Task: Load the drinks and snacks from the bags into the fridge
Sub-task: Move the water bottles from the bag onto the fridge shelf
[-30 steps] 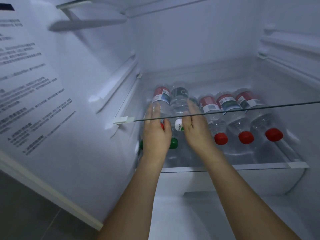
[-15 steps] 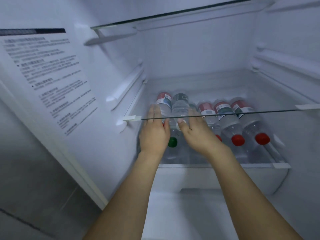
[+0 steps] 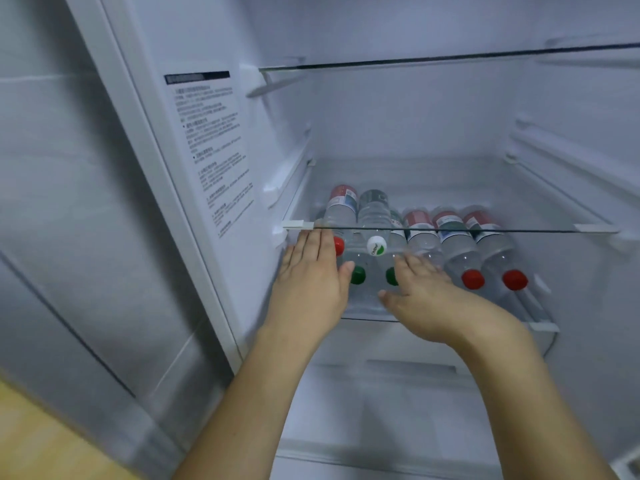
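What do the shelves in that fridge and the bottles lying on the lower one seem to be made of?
The flat see-through shelf looks like clear glass: thin dark edge, bottles visible through it, white plastic-looking clips at the corners. The clear water bottles with red caps look like thin transparent plastic with ribbed walls; their caps seem to be opaque, smooth plastic.

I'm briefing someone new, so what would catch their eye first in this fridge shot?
Water bottles lie on their sides across a glass shelf, caps toward the camera, mostly red, some green, with a white-capped bottle stacked on top. In front, the left hand and right hand hover open-palmed by the left-hand bottles.
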Motion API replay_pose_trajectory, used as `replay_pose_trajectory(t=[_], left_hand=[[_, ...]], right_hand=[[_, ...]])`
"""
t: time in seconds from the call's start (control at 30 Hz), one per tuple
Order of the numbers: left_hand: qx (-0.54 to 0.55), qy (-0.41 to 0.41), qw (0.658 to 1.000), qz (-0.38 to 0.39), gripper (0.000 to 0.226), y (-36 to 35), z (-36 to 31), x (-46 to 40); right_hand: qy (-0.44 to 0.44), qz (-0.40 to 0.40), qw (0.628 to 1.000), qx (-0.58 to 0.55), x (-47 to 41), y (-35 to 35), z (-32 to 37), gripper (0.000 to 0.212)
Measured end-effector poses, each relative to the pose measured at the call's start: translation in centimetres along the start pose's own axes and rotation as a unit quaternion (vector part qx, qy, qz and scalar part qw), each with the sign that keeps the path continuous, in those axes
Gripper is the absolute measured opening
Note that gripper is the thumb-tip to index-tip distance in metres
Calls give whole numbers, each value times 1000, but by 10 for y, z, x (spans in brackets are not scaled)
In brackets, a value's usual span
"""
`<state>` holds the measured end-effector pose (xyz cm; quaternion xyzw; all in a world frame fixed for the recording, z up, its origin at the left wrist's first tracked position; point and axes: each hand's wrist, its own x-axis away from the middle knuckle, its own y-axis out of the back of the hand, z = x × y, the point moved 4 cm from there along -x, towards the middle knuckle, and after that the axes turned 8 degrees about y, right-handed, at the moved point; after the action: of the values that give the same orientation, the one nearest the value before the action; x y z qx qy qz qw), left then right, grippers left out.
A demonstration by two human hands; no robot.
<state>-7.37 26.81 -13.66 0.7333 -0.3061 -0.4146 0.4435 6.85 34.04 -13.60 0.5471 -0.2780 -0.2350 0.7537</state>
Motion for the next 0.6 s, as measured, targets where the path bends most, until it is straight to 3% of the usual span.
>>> replay_pose_trajectory(t=[0.23, 0.43, 0.6], left_hand=[[11, 23, 998, 62, 66, 29, 4, 35], [48, 78, 991, 102, 64, 70, 5, 80], [63, 113, 986, 102, 64, 95, 8, 124]], right_hand=[[35, 14, 999, 19, 24, 0, 28, 70], [118, 6, 993, 9, 33, -1, 58, 70], [168, 26, 985, 2, 45, -9, 82, 68]])
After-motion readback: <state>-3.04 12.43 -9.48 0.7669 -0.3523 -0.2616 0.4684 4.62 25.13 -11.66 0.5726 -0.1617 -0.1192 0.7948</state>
